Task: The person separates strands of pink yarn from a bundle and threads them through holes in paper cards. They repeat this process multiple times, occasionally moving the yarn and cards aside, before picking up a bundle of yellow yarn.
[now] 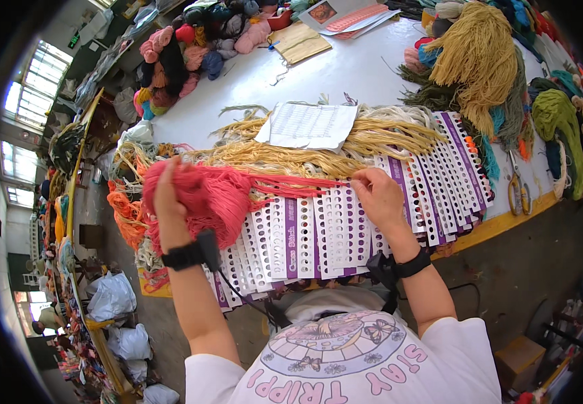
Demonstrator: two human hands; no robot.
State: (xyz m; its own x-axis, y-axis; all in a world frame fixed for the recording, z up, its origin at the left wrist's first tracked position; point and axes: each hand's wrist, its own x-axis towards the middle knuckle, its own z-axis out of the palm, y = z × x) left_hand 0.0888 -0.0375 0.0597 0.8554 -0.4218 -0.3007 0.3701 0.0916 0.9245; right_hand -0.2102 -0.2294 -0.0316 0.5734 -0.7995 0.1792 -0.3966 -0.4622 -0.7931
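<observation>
A thick skein of coral-red yarn bunches at the left over the pile of cards. My left hand grips it, with yarn on both sides of the fingers. From the skein several red strands stretch rightward across the cards. At their far end my right hand is closed in a pinch on the strands; its fingertips are partly hidden. Beneath lie overlapping white and purple cards with rows of punched holes. Beyond them, tan and cream thread bundles lie under a printed paper sheet.
Orange yarn lies left of the cards. Scissors rest near the table's right edge. Large tan and green skeins are heaped at right. Coloured yarn balls, a flat brown packet and papers lie farther back.
</observation>
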